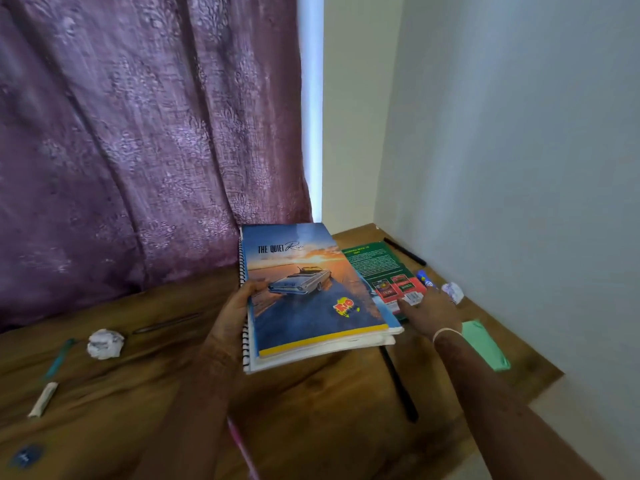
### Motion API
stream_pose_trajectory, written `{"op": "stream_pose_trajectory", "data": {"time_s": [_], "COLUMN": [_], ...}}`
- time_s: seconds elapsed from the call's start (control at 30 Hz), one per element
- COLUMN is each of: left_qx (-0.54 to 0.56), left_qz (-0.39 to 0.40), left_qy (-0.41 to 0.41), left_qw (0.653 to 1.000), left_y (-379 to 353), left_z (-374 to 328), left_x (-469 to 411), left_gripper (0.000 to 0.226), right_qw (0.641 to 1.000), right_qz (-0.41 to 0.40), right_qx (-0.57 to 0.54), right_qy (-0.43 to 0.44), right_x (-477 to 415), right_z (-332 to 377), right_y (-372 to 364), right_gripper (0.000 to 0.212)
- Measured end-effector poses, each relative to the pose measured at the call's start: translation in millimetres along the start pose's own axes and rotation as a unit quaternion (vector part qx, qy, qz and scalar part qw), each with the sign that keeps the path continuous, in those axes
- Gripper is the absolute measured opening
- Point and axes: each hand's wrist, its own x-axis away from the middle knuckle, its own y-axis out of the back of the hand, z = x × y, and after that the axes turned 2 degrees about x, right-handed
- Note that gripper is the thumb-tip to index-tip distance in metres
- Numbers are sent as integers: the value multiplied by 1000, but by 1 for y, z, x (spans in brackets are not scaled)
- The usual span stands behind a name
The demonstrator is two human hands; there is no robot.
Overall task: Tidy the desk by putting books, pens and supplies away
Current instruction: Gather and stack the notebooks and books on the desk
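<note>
Bare tabletop (329, 420) wood lies open at lower centre of the frame, below the held stack of notebooks (311, 299), crossed only by a black pen (397, 382). At right, the wall (519, 168) hems in a green book (377, 265), a paper ball (453, 292) and a green pouch (485, 344), close together. The curtain (138, 133) closes off the upper left.

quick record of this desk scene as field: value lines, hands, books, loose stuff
surface: wooden desk
left: left hand grips notebook stack at its spiral side
right: right hand, fingers straight, touches green book
book: green book flat on desk, right of stack
paper: left paper ball; right paper ball near wall
pens: black pen by wall; teal pen far left
other: green pouch at right edge
</note>
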Motion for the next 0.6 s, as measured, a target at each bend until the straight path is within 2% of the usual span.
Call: {"op": "stream_pose_trajectory", "data": {"time_s": [0.07, 0.23, 0.43, 0.6], "left_qx": [-1, 7, 32, 31], "left_qz": [-2, -18, -36, -37], "left_qy": [4, 0, -4, -11], "left_qw": [1000, 1000, 999, 999], "left_y": [2, -1, -5, -11], "left_z": [2, 5, 6, 5], "left_x": [-5, -8, -7, -6], "left_gripper": [59, 61, 56, 58], "right_qw": [1000, 998, 998, 996], "right_qz": [-1, -28, 14, 53], "right_qx": [6, 36, 48, 67], "right_qy": [-16, -31, -29, -3], "right_x": [-13, -18, -32, -35], "right_z": [-9, -4, -5, 8], "right_y": [-11, -16, -18, 2], "right_gripper": [71, 96, 122, 110]}}
